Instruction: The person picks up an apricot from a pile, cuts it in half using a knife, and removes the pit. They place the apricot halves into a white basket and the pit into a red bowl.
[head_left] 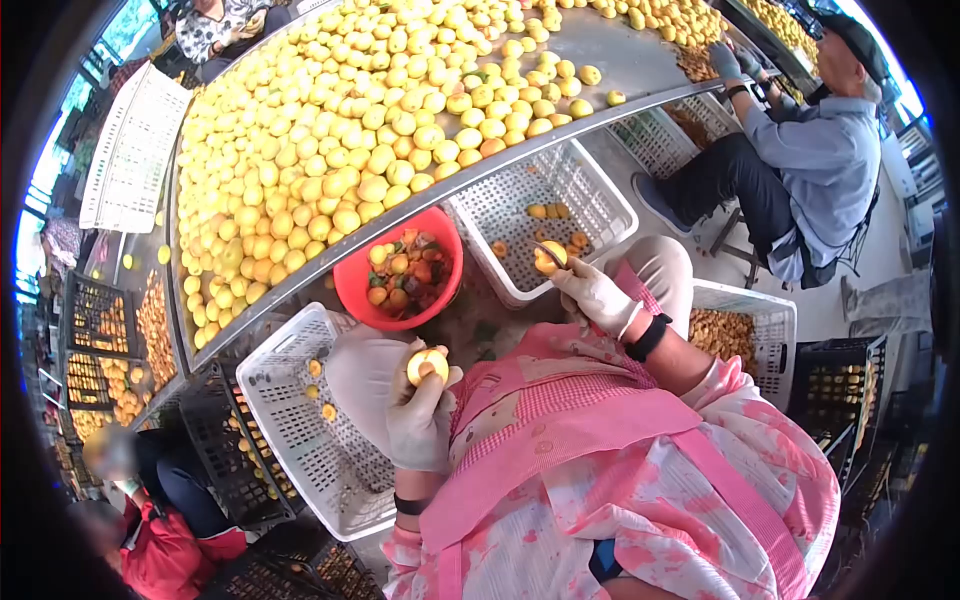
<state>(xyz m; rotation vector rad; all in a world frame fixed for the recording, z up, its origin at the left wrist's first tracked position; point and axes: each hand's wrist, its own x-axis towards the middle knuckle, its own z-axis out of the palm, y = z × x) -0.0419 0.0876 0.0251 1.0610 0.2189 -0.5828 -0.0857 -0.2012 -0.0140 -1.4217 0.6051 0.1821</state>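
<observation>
My left hand [420, 415], in a white glove, holds a halved yellow apricot [428, 367] cut side up, above a white slatted crate [290, 455] with a few fruit pieces in it. My right hand [597, 295], also gloved, grips another apricot half [551, 258] over a second white crate [600, 205] that holds several halves; a thin dark blade seems to stick out beside that fruit. Between the two hands stands a red bowl [352, 285] of pits and scraps. A big heap of whole apricots [340, 130] covers the metal table [640, 65] in front of me.
A third white crate [775, 320] at my right holds cut fruit. A seated person in grey [810, 160] reaches to the table's far right end. A person in red [160, 545] crouches at lower left. Dark crates of fruit [100, 330] stack at the left.
</observation>
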